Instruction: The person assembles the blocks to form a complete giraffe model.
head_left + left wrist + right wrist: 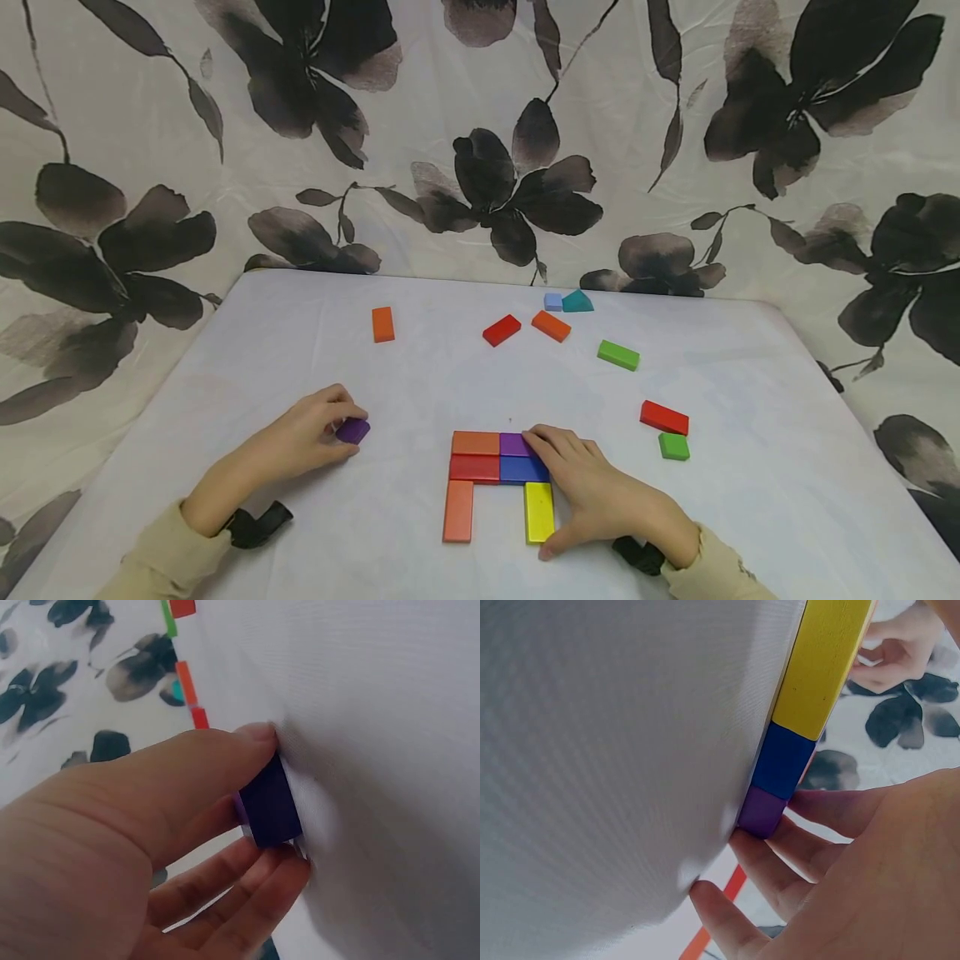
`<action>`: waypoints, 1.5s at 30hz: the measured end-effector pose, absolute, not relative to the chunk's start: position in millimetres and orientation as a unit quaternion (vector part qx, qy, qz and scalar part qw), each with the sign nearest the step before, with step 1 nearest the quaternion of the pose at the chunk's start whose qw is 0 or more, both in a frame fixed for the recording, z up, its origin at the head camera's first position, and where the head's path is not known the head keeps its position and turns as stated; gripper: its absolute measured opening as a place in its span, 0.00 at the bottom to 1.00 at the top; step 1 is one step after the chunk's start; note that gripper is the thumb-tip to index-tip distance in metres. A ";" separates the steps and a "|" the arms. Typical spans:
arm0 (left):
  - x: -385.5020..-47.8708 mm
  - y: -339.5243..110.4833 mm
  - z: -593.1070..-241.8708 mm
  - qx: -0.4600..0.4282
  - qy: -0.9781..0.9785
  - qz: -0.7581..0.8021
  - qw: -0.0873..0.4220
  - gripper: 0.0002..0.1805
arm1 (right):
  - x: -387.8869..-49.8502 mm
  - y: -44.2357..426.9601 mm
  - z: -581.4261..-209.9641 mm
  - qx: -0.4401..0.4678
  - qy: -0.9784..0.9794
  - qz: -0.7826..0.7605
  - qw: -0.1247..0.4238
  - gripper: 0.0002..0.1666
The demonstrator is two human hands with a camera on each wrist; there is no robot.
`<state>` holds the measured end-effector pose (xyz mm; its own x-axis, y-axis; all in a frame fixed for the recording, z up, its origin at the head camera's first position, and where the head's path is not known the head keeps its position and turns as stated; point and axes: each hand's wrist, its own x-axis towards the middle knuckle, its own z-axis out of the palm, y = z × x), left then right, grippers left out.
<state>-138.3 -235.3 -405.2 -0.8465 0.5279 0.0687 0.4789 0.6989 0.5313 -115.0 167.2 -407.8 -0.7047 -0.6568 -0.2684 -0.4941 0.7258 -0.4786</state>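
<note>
My left hand (303, 433) pinches a small purple block (352, 431) between thumb and fingers, low over the table at left of centre; the left wrist view shows its dark side face. Right of it lies a flat arch of blocks: an orange block (476, 442) and another purple block (513, 444) on top, a red block (475, 468) and a blue block (521, 471) below, with a salmon block (458, 512) and a yellow block (538, 510) as legs. My right hand (607, 492) lies along the arch's right side, its extended fingers touching the purple block's end (762, 813).
Farther back lie loose blocks: an orange one (383, 324), a red one (502, 331), another orange one (551, 326), a light blue one (552, 302), a teal triangle (577, 302) and a green one (618, 355). At right, a red block (664, 417) touches a green block (674, 447).
</note>
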 end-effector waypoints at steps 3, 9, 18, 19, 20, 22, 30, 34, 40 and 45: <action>-137.3 -233.5 -403.4 0.282 0.917 0.278 0.043 0.18 | -114.7 166.6 -407.7 -0.317 0.904 -0.188 0.216 0.73; -129.2 -222.1 -393.2 0.309 0.900 0.305 0.036 0.20 | -114.7 165.9 -407.9 -0.311 0.907 -0.185 0.217 0.73; -104.6 -188.4 -375.8 0.351 0.875 0.331 0.029 0.19 | -115.1 165.6 -407.3 -0.314 0.906 -0.184 0.217 0.73; -101.3 -184.5 -375.0 0.355 0.873 0.333 0.028 0.19 | -115.2 165.6 -407.3 -0.313 0.906 -0.184 0.218 0.73; -98.0 -180.8 -374.5 0.358 0.870 0.337 0.027 0.19 | -115.2 165.5 -407.3 -0.312 0.906 -0.185 0.218 0.73; -91.5 -173.7 -374.4 0.370 0.863 0.345 0.019 0.18 | -115.2 165.5 -407.6 -0.311 0.906 -0.185 0.219 0.73; -66.6 -148.5 -383.8 0.398 0.848 0.351 0.002 0.16 | -114.8 165.3 -407.3 -0.311 0.906 -0.186 0.219 0.73; -54.1 -139.2 -391.1 0.411 0.850 0.328 0.012 0.15 | -114.6 165.0 -407.3 -0.311 0.906 -0.185 0.218 0.73; -40.7 -124.9 -403.8 0.448 0.861 0.242 0.018 0.17 | -114.9 164.6 -407.7 -0.310 0.907 -0.184 0.218 0.73; -32.7 -113.2 -412.2 0.461 0.873 0.155 0.017 0.22 | -114.3 165.0 -407.7 -0.314 0.905 -0.187 0.216 0.73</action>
